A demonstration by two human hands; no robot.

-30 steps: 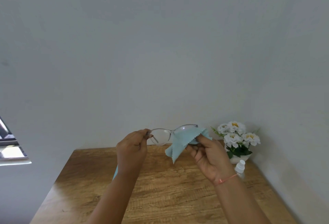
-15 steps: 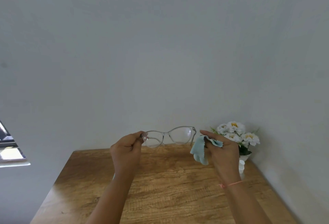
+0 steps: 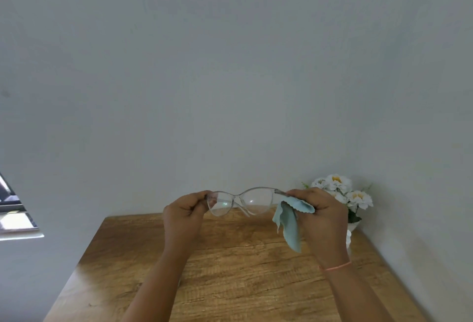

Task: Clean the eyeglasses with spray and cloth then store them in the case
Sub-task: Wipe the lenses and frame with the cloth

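Note:
Clear-framed eyeglasses (image 3: pixel 242 201) are held up above the far part of the wooden table (image 3: pixel 230 283), lenses facing me. My left hand (image 3: pixel 183 215) pinches the left end of the frame. My right hand (image 3: pixel 321 215) holds the right end and also grips a light blue cloth (image 3: pixel 289 224), which hangs down below the fingers, clear of the lenses. A white spray bottle (image 3: pixel 348 237) shows only as a sliver behind my right wrist. The case is not in view.
A white pot of white flowers (image 3: pixel 343 193) stands in the table's far right corner against the grey wall. A window edge (image 3: pixel 15 216) shows at the left.
The cloth came off the right lens and now hangs from my right hand, which has taken hold of the frame's right end. The glasses sit level between both hands.

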